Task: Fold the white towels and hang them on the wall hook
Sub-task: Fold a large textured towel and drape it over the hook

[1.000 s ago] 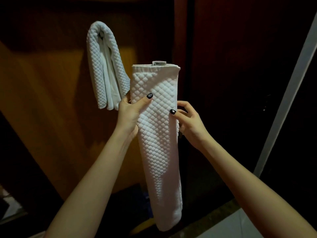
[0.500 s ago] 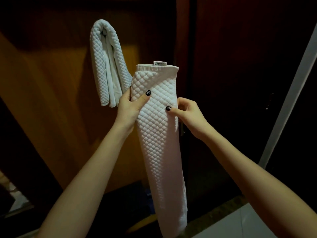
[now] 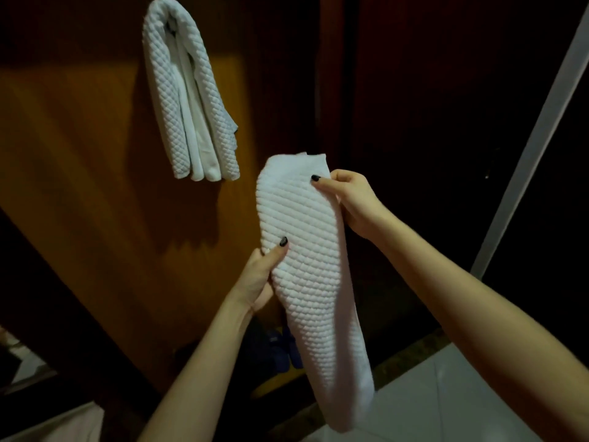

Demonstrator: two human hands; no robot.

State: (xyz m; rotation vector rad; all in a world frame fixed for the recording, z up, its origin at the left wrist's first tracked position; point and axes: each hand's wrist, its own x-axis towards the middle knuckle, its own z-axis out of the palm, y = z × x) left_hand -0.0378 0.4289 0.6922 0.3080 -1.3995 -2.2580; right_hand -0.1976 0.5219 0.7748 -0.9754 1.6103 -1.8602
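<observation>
The hanging towel (image 3: 191,100) drapes over whatever holds it, so its looped top hides that spot from the front. Left of the hanging towel and straight below it, the wood panel (image 3: 79,154) lies bare, open to a hand. Below and to its right, the held towel (image 3: 306,266), gripped by the left hand (image 3: 258,279) and the right hand (image 3: 353,199), fills the way. Farther right stands a dark door (image 3: 430,106).

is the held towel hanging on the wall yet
No, left hand and right hand grip the folded towel, below the hung towel.
</observation>
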